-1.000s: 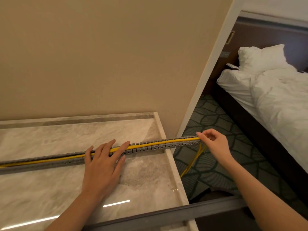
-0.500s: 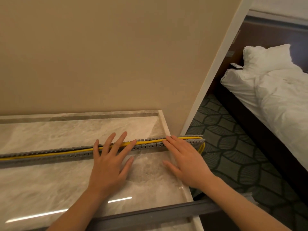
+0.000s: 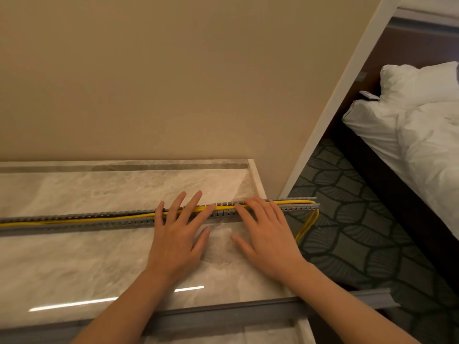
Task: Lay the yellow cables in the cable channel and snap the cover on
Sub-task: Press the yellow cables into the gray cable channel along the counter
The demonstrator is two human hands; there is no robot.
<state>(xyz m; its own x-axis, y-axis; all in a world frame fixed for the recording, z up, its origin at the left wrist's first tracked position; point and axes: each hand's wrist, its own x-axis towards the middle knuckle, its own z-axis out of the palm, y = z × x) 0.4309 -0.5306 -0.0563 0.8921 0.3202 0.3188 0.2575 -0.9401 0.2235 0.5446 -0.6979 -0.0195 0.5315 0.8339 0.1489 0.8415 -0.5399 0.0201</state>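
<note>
A long grey slotted cable channel (image 3: 99, 220) lies across the marble counter (image 3: 74, 264), its right end sticking out past the counter edge. Yellow cables (image 3: 111, 217) run inside it and drop in a loop off the right end toward the floor. My left hand (image 3: 177, 234) lies flat with spread fingers pressing on the channel and cables. My right hand (image 3: 265, 234) lies flat beside it, fingertips on the channel. The grey cover (image 3: 223, 316) lies along the counter's near edge, under my forearms.
A beige wall (image 3: 173, 83) rises right behind the counter. To the right are a white wall corner, patterned dark carpet (image 3: 360, 232) and a bed with white bedding (image 3: 417, 125).
My right hand let go of the cable at the channel's right end and moved left to lie flat on the channel. My left hand stayed pressing in place.
</note>
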